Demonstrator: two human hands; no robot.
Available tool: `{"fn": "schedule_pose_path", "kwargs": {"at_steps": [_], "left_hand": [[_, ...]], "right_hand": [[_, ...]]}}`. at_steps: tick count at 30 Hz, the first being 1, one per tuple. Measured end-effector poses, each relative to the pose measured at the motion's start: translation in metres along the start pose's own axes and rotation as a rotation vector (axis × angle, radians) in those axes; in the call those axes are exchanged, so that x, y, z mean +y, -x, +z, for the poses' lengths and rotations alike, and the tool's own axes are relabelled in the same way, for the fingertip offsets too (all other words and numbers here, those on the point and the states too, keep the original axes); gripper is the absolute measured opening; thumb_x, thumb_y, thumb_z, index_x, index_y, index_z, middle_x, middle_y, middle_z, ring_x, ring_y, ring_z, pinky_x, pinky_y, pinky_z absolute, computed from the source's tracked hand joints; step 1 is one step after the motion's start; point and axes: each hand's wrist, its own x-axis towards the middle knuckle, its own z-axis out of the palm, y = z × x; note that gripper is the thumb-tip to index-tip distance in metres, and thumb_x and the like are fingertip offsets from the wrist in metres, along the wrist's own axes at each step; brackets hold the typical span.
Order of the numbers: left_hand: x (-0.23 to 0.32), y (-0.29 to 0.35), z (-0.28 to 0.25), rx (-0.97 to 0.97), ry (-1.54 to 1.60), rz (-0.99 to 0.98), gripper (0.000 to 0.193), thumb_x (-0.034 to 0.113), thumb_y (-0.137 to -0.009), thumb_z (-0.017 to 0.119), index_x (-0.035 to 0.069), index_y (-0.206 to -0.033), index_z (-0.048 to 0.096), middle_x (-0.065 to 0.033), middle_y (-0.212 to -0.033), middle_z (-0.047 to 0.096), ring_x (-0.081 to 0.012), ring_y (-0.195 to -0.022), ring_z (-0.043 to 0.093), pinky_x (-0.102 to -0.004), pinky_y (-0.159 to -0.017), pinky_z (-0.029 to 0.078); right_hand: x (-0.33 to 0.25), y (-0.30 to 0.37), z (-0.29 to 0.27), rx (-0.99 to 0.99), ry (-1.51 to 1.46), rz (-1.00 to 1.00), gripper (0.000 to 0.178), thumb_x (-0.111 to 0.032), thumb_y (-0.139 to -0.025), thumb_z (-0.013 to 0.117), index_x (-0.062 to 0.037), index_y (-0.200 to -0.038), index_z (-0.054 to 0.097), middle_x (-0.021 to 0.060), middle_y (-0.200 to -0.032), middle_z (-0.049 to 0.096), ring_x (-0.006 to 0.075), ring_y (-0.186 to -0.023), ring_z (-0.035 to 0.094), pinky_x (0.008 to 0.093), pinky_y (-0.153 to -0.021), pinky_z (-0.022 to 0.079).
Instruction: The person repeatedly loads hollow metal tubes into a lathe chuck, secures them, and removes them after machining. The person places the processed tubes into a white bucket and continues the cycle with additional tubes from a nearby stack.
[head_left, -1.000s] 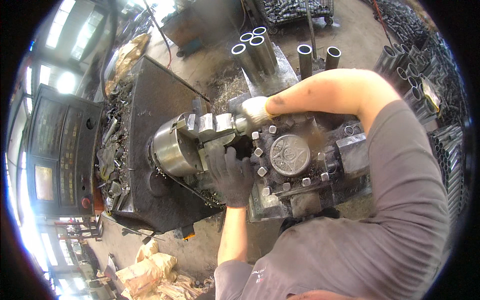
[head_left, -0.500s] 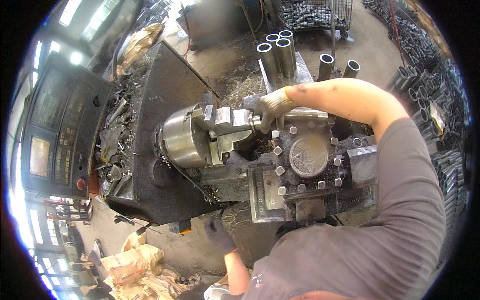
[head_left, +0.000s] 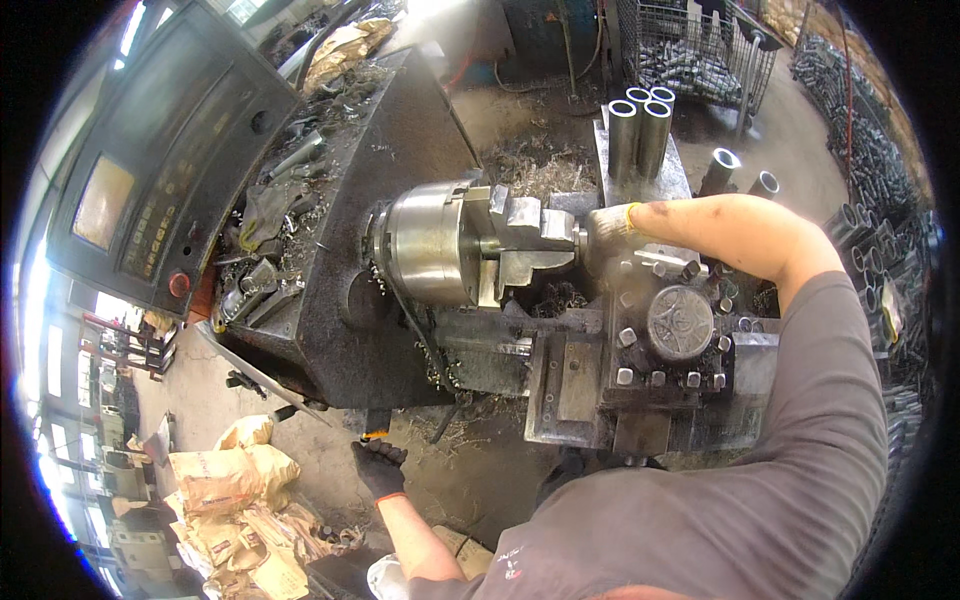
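Note:
My right hand (head_left: 608,238), in a pale knit glove, wraps round the outer end of a metal tube (head_left: 581,242). Only a bright rim of that tube shows between the glove and the jaws (head_left: 535,225) of the lathe chuck (head_left: 432,243). Low on the left, my left hand (head_left: 380,468) wears a dark glove with an orange cuff. Its fingers are curled just below an orange-yellow piece (head_left: 374,436) under the machine housing; what they hold, if anything, is hidden. The square tool post (head_left: 680,322) with bolts round its top stands below my right forearm.
Several upright steel tubes (head_left: 640,135) stand on a plate behind the tool post. A control panel (head_left: 160,180) with a red button is at left. Metal chips litter the housing (head_left: 350,200). Brown paper sacks (head_left: 235,480) lie at lower left; a wire basket (head_left: 700,55) holds metal parts.
My left hand has moved left to the orange-yellow piece under the housing. My right hand stays at the chuck's jaws. The whole view has shifted, with the machine now farther right.

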Motion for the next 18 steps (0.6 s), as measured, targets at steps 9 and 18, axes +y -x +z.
{"fn": "schedule_pose_path", "kwargs": {"at_steps": [9, 18], "left_hand": [[0.024, -0.008, 0.009, 0.078, -0.004, -0.175, 0.049, 0.061, -0.107, 0.050, 0.024, -0.075, 0.057, 0.0071, -0.059, 0.050, -0.0180, -0.048, 0.044, -0.0405, -0.058, 0.043], [0.007, -0.011, 0.016, 0.253, -0.520, 0.358, 0.054, 0.060, -0.109, 0.051, 0.008, -0.107, 0.064, -0.0101, -0.085, 0.064, -0.0283, -0.076, 0.064, -0.0470, -0.068, 0.054]], "right_hand": [[-0.002, 0.053, -0.009, -0.067, 0.092, 0.426, 0.037, -0.037, -0.092, 0.079, -0.0005, -0.099, 0.078, 0.0092, -0.091, 0.078, 0.0195, -0.076, 0.071, 0.0379, -0.068, 0.059], [-0.038, 0.155, 0.013, 0.510, 0.159, 0.772, 0.031, -0.028, -0.080, 0.085, -0.0093, -0.105, 0.080, 0.0146, -0.096, 0.079, 0.0304, -0.086, 0.076, 0.0412, -0.079, 0.061]]}}
